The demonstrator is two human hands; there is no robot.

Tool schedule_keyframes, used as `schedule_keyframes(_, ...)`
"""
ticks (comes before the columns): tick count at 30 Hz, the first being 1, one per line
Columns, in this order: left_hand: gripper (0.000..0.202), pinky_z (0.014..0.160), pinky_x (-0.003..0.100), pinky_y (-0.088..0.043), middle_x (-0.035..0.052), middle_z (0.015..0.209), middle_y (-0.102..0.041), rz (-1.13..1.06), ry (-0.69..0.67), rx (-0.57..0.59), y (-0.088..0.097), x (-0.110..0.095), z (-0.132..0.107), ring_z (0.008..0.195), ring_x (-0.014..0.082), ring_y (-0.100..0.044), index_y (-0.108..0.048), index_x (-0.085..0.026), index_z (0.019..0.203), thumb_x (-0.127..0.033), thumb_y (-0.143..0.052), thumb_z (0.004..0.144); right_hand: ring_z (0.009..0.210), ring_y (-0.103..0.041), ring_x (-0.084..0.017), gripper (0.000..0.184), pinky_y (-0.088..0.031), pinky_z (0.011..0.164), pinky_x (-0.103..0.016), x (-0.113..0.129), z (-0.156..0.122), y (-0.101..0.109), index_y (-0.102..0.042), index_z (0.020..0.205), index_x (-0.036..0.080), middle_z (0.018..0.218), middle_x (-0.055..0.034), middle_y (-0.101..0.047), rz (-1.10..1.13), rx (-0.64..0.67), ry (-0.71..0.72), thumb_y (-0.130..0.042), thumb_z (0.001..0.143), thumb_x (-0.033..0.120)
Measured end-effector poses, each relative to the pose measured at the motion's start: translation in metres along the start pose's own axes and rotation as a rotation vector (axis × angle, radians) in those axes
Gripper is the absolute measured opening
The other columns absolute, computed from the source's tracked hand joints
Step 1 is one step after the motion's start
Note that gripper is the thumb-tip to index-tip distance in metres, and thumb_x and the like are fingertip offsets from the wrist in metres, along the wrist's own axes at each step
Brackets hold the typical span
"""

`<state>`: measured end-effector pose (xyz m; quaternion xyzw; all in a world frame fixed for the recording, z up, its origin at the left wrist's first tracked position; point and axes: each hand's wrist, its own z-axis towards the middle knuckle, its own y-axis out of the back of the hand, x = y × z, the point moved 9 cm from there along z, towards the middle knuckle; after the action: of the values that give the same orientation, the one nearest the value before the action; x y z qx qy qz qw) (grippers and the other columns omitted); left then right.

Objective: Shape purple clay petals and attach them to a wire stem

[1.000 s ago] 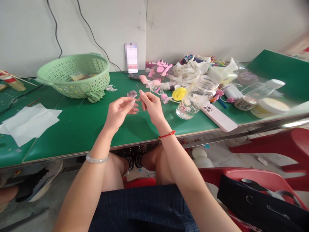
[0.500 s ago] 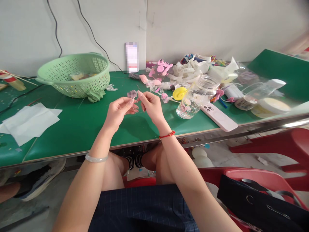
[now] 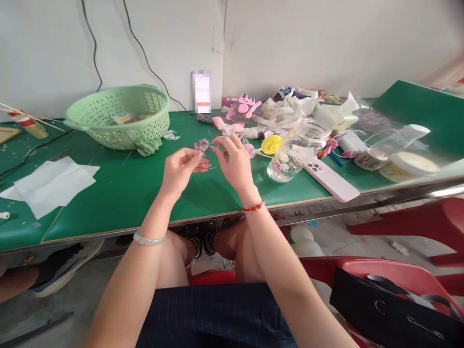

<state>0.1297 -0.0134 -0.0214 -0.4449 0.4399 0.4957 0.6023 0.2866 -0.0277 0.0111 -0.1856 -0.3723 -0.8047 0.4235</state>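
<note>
Fingertips of my left hand (image 3: 177, 173) pinch a small sheer purple piece (image 3: 201, 144), petal-like and gathered, above the green tabletop (image 3: 145, 193). To its right, my right hand (image 3: 237, 162) has its thumb and fingers closed beside the piece, on a thin pale strand that could be wire or thread. Part of that strand curves below the fingers between both hands. Its exact path around the purple piece is too fine to make out.
A green plastic basket (image 3: 119, 108) stands at the left behind white paper sheets (image 3: 54, 183). Right of my hands are a clear jar (image 3: 286, 162), a yellow tape measure (image 3: 271, 144), a pink phone (image 3: 331, 180) and heaped white strips (image 3: 286, 112). A lit phone (image 3: 201, 92) leans on the wall.
My right hand has shifted slightly right, away from the left fingers, and turned with its knuckles higher. The left hand keeps its pinch on the purple piece. The view has tilted a little.
</note>
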Motion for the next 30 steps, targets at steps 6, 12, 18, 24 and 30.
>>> schedule_keyframes(6, 0.045, 0.067, 0.031, -0.065, 0.0051, 0.075, -0.076, 0.06, -0.004, -0.002, 0.002, 0.0, 0.0, 0.068, 0.019, -0.077, -0.067, -0.015, 0.084, -0.053, -0.088, 0.07, 0.093, -0.061, -0.022, 0.014, -0.05, 0.085, -0.037, -0.001, 0.002, -0.002, -0.066, 0.095, 0.023, 0.107, -0.0098, -0.066, 0.012, 0.007, 0.021, -0.056, 0.102, 0.028)
schedule_keyframes(12, 0.046, 0.063, 0.03, -0.064, 0.0053, 0.075, -0.075, 0.104, -0.021, -0.021, 0.002, 0.002, 0.0, 0.066, 0.019, -0.076, -0.067, -0.015, 0.085, -0.055, -0.086, 0.072, 0.084, -0.059, -0.02, 0.014, -0.048, 0.083, -0.036, -0.001, 0.002, -0.001, -0.064, 0.087, 0.022, 0.096, -0.0067, -0.065, -0.03, 0.001, 0.026, -0.059, 0.1, 0.024)
schedule_keyframes(18, 0.047, 0.068, 0.03, -0.065, 0.0051, 0.078, -0.076, 0.047, 0.018, 0.029, -0.002, 0.005, -0.002, 0.069, 0.0168, -0.075, -0.072, -0.015, 0.092, -0.056, -0.084, 0.074, 0.077, -0.057, -0.017, 0.013, -0.047, 0.076, -0.032, -0.009, 0.001, 0.001, -0.065, 0.085, 0.022, 0.092, -0.0041, -0.065, -0.014, -0.022, 0.016, -0.062, 0.098, 0.023)
schedule_keyframes(24, 0.046, 0.064, 0.029, -0.064, 0.0052, 0.075, -0.075, 0.028, 0.06, 0.119, -0.008, 0.006, -0.002, 0.066, 0.0168, -0.074, -0.074, -0.017, 0.091, -0.061, -0.078, 0.08, 0.074, -0.053, -0.015, 0.013, -0.048, 0.074, -0.032, -0.016, 0.002, 0.001, -0.064, 0.083, 0.021, 0.09, -0.0024, -0.064, 0.095, -0.008, -0.003, -0.065, 0.096, 0.025)
schedule_keyframes(30, 0.047, 0.062, 0.027, -0.061, 0.006, 0.077, -0.075, 0.064, 0.041, 0.11, -0.006, 0.004, -0.001, 0.068, 0.0159, -0.072, -0.077, -0.016, 0.09, -0.061, -0.081, 0.076, 0.073, -0.055, -0.015, 0.013, -0.046, 0.073, -0.032, -0.01, 0.0, 0.0, -0.064, 0.083, 0.021, 0.088, -0.0025, -0.064, 0.041, 0.012, 0.052, -0.065, 0.097, 0.019)
